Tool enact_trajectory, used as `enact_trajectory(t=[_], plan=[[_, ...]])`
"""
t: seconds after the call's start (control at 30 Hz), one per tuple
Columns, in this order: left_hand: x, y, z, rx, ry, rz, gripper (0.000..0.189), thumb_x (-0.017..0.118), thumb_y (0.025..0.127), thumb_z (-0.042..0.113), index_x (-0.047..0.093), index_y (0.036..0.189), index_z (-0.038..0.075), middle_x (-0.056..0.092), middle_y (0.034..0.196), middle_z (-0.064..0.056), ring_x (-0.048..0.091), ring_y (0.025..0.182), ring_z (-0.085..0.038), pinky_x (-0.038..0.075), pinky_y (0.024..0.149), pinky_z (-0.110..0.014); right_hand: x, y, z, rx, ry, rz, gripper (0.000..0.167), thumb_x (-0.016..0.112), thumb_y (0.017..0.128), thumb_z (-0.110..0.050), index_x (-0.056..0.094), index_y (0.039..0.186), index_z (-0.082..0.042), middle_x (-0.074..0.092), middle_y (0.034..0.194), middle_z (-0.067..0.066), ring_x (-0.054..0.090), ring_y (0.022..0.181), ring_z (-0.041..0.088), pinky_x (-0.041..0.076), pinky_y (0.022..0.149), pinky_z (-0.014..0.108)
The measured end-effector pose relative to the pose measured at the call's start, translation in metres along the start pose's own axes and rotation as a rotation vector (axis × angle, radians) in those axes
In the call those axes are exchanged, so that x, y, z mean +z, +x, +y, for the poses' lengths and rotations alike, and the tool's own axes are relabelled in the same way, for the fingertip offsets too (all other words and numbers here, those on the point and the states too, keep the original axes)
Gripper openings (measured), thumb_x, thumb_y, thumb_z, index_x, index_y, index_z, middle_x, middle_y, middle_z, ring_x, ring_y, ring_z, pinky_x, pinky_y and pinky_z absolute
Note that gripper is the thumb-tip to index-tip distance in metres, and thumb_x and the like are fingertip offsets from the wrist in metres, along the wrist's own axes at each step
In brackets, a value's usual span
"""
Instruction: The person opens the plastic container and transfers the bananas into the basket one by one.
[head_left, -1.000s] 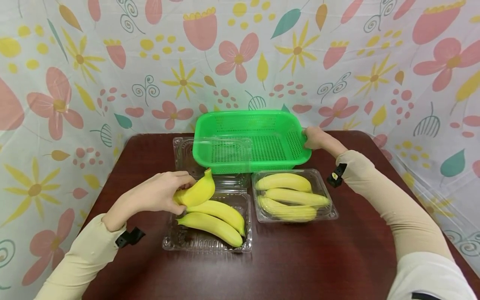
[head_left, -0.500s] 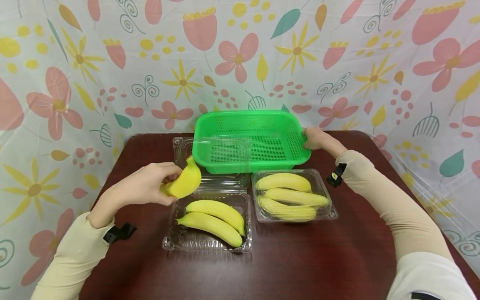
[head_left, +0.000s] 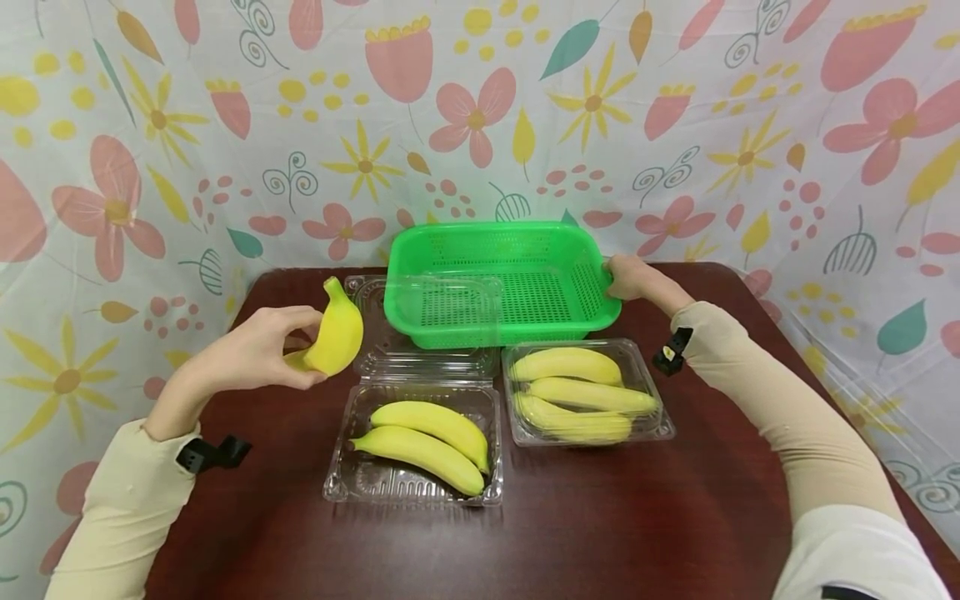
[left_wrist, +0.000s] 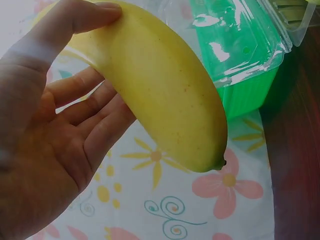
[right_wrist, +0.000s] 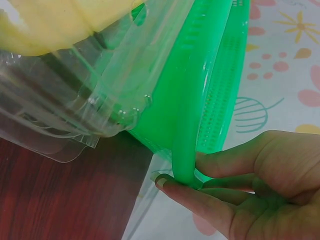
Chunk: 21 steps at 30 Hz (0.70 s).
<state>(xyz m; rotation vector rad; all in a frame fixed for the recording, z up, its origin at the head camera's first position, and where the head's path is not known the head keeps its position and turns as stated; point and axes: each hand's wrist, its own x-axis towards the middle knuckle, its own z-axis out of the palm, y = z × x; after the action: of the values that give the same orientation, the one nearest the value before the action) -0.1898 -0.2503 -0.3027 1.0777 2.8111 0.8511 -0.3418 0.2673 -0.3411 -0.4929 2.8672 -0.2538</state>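
My left hand pinches a single yellow banana in the air, left of the raised clear lid. In the left wrist view the thumb presses one side of that banana, with fingers behind it. Below and to the right, two bananas lie in an open clear plastic clamshell box. At the back, my right hand grips the right rim of a green perforated basket. The right wrist view shows thumb and fingers pinching the basket's rim. No items show inside the basket.
A second clear clamshell box, closed, holds several bananas right of the open one. The open box's lid leans over the basket's front left. A floral curtain hangs behind the dark red table.
My left hand has lifted the banana away from over the open box, moving left and up, and the banana now stands more upright. My right hand stays on the basket rim.
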Motion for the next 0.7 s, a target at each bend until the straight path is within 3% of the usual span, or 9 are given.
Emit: enact_trajectory(t=[0.27,0.5,0.7], plan=[[-0.009,0.001,-0.013,-0.06,-0.021,0.042,0.04,0.085,0.071,0.012,0.064,0.105,0.01,0.064,0.089,0.002,0.064,0.083,-0.005,0.058,0.081,-0.03,0.0,0.0,0.002,0.004,0.015,0.003,0.032,0.064,0.082,0.0,0.037,0.067,-0.01,0.027,0.062,0.0,0.03,0.057,0.015,0.03,0.056,0.027],[-0.012,0.006,-0.03,-0.166,-0.035,0.009,0.04,0.083,0.076,0.019,0.066,0.11,0.007,0.07,0.093,-0.002,0.068,0.086,-0.007,0.058,0.08,-0.029,0.0,-0.002,0.001,0.001,0.028,0.01,0.031,0.066,0.081,0.0,0.039,0.068,-0.008,0.027,0.062,0.0,0.03,0.056,0.015,0.03,0.056,0.027],[-0.014,0.013,-0.047,-0.23,-0.023,0.013,0.043,0.082,0.078,0.026,0.066,0.114,0.007,0.073,0.098,-0.007,0.071,0.088,-0.01,0.056,0.076,-0.021,-0.001,-0.003,0.0,0.002,0.025,0.001,0.015,0.067,0.083,-0.002,0.053,0.077,0.0,0.036,0.064,0.002,0.034,0.058,0.016,0.033,0.057,0.029]])
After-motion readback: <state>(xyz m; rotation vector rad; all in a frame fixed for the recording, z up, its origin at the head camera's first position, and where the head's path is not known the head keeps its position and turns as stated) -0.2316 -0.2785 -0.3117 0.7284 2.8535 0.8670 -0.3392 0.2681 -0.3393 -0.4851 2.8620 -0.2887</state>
